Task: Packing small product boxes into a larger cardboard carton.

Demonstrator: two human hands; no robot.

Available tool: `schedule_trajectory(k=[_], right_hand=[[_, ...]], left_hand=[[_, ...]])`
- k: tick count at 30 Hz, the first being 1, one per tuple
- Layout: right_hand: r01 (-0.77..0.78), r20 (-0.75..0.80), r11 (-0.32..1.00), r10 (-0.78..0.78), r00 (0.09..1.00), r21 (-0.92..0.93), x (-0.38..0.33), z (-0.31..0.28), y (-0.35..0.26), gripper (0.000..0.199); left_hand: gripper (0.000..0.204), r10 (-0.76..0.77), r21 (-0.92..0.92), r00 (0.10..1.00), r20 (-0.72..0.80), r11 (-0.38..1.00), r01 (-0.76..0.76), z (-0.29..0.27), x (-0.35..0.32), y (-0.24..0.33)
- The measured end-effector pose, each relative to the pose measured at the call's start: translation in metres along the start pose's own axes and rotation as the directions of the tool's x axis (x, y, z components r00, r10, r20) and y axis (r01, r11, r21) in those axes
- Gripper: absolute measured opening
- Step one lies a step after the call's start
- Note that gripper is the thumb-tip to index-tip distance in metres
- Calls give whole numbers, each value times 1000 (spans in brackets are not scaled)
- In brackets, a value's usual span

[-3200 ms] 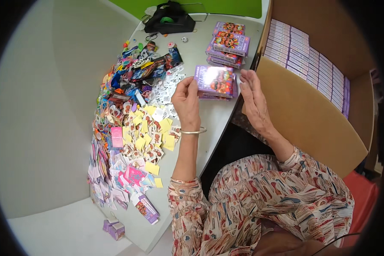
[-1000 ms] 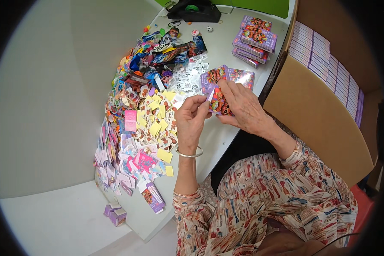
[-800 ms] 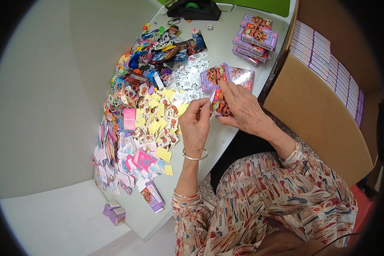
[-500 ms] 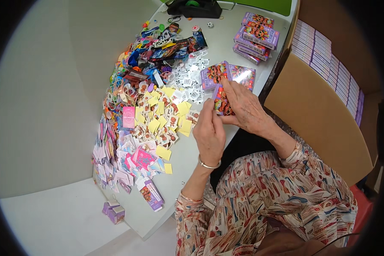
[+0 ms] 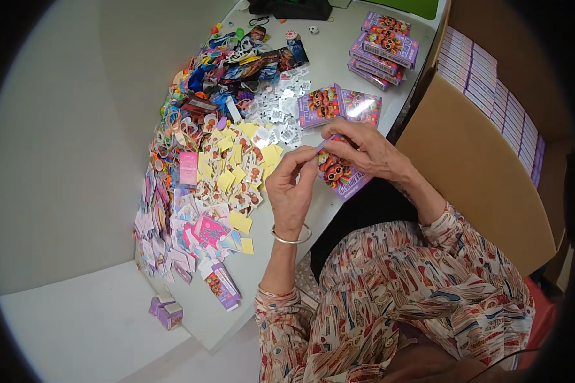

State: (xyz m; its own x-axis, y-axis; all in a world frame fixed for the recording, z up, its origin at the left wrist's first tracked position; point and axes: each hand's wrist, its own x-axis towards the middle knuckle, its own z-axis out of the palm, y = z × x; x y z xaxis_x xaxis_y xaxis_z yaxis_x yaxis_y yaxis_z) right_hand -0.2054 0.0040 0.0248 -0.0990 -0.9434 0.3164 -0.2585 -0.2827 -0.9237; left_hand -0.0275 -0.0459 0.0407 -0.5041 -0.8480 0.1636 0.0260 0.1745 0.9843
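Note:
Between my hands is a small purple cardboard box (image 5: 340,175) with a colourful cartoon print, tilted above the table's near edge. My left hand (image 5: 292,182), a silver bangle at its wrist, pinches the box's upper left corner between thumb and fingertips. At its top edge the fingers of my right hand (image 5: 367,150) grip it, thumb lying across the printed face. What the fingertips do at that end is partly hidden. Just beyond, two more purple boxes lie side by side, a left box (image 5: 318,107) and a glossy right box (image 5: 363,108).
Stacked purple boxes (image 5: 386,48) stand at the far right. A large brown carton (image 5: 473,166) on the right holds rows of boxes. Left lies a heap of small toys (image 5: 198,83), yellow slips (image 5: 227,182) and stickers. An open purple box (image 5: 222,288) lies near the front corner.
The box has turned and come down toward me, showing more of its front. My left hand has shifted left and my right fingers have moved to its top edge.

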Motion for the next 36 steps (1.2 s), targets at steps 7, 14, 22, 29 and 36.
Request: schedule_trajectory(k=[7,14,22,29,36], right_hand=[[174,-1,972,-176,984,-160,-8,13,13,17],[110,-50,994,-111,993,-11,-15,16,17,13],[-4,-71,998,8,997,60,-19,14,17,16],[35,-104,999,-34,994,11,-20,12,19,15],[-27,-134,999,24,991,-22,-18,4,1,28]], left_hand=[[4,-124,-73,992,-20,990,122,7,-10,-11],[4,-66,-60,993,-99,996,60,16,-17,-10],[7,-130,-91,975,-179,989,115,12,-36,-18],[10,-73,-45,986,-152,997,67,16,-34,-21],[5,-86,-31,996,-27,996,85,0,-9,-11]])
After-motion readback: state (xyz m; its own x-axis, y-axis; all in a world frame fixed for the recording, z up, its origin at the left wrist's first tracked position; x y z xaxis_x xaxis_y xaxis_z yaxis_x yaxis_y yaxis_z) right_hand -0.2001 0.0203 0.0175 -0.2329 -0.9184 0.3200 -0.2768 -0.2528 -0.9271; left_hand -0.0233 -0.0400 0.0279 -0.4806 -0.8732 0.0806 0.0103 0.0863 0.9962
